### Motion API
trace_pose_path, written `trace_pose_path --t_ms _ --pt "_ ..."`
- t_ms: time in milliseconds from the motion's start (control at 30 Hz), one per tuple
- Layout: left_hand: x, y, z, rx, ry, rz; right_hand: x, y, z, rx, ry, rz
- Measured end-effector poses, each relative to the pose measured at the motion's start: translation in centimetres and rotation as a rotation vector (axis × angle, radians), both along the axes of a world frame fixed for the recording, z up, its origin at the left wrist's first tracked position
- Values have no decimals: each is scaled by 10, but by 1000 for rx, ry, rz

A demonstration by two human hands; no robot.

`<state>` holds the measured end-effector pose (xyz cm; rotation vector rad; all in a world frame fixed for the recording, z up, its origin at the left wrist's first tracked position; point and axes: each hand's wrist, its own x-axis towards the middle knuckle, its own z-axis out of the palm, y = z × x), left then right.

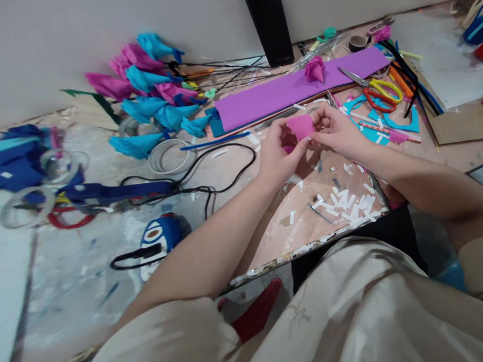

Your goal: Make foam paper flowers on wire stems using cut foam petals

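Between my two hands is a small pink foam petal (300, 127), held above the table. My left hand (280, 146) pinches its left and lower edge with thumb and fingers. My right hand (334, 130) grips the right edge, its thumb tip close to the left thumb. Just beyond them, a pink foam flower (315, 70) rests on a long purple foam sheet (269, 96). Below my hands, many short white strips (348, 205) are scattered near the table's front edge.
Blue and pink foam flowers (157, 112) on dark stems lie at the back left. Scissors (378, 90) with yellow and red handles lie on the right. Tape rolls (172, 156), a blue glue gun (116, 191) and a black cord (235, 173) are on the left.
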<state>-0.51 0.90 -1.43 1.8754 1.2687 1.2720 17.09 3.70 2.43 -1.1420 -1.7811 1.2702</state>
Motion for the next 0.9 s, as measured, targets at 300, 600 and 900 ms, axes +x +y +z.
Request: trace_pose_path --t_ms 300,600,900 --pt "-1 1 -1 -31 -36 -7 1 -6 6 -93 8 22" --pt "-1 3 -3 -38 -74 11 7 1 -2 17 -39 32" --pt "-2 7 -7 -89 -241 24 7 12 -18 -78 219 34"
